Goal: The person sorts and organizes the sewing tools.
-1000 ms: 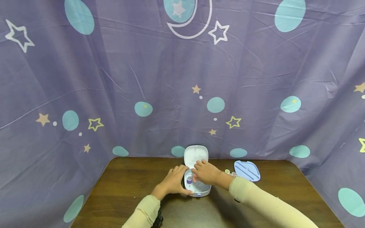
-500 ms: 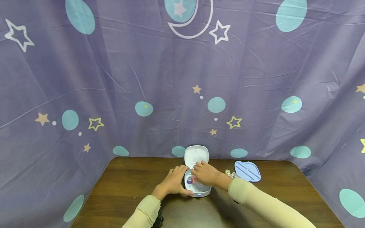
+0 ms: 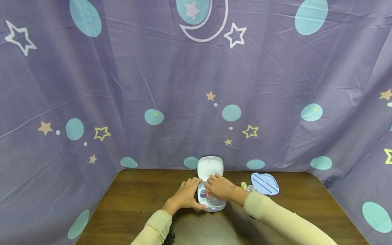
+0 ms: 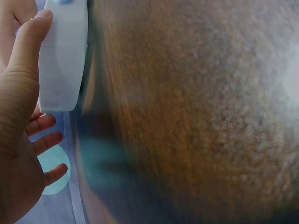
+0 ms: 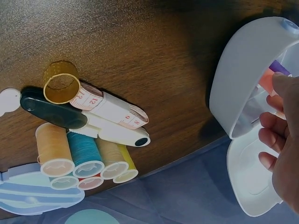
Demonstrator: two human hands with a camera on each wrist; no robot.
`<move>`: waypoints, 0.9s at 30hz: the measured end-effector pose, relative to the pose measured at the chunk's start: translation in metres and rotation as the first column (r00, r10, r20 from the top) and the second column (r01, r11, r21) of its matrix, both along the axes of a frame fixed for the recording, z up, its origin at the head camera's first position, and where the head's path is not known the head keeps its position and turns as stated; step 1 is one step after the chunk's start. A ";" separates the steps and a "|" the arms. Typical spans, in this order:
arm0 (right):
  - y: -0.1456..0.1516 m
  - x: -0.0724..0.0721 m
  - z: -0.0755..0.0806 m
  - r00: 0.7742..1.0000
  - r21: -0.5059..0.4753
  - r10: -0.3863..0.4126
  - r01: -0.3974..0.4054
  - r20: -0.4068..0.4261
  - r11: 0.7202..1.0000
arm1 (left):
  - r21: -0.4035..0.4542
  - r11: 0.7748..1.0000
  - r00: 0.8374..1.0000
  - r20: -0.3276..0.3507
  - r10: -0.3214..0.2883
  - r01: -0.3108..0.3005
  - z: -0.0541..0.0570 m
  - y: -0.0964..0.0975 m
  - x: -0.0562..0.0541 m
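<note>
A white sewing box point(image 3: 215, 208) stands on the table with its lid point(image 3: 210, 166) raised at the back. My left hand point(image 3: 185, 194) holds the box's left side, thumb at the front wall point(image 4: 63, 60) and fingers toward the rear corner. Inside the box, my right hand point(image 3: 221, 187) pinches a coral thread spool point(image 5: 266, 82), which the fingers partly hide. Just left of it, a purple thread spool point(image 3: 203, 193) stands upright on the pegged floor of the box. Whether the coral spool sits on a peg is hidden.
Right of the box lie several thread spools, a teal one point(image 5: 85, 151) among them. Beside them are a gold thimble point(image 5: 61, 86), a rolled tape measure point(image 5: 117, 109) and a dark-green-and-white tool point(image 5: 51, 107). A light blue tray point(image 3: 265, 184) lies farther right. A curtain hangs behind the table.
My right hand has shifted very slightly left within the box, with the coral spool still at its fingers. The left hand and the box have stayed put.
</note>
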State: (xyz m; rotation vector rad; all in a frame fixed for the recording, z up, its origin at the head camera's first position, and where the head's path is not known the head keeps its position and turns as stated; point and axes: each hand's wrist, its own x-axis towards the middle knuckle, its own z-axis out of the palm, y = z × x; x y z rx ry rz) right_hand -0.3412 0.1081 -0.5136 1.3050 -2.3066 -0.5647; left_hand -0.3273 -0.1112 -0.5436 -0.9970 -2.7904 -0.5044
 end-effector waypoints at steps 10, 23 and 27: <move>0.002 -0.002 0.003 1.000 0.007 0.011 -0.011 0.003 1.000 | -0.006 1.000 1.000 -0.007 -0.001 0.001 0.004 0.001 -0.001; 0.004 -0.001 0.001 1.000 0.000 0.001 -0.001 0.014 1.000 | -0.045 0.999 1.000 -0.012 0.013 -0.014 0.004 0.004 0.002; 0.005 0.000 0.000 1.000 -0.005 0.001 -0.001 0.012 1.000 | -0.062 0.998 1.000 -0.020 0.010 -0.011 0.004 0.007 0.004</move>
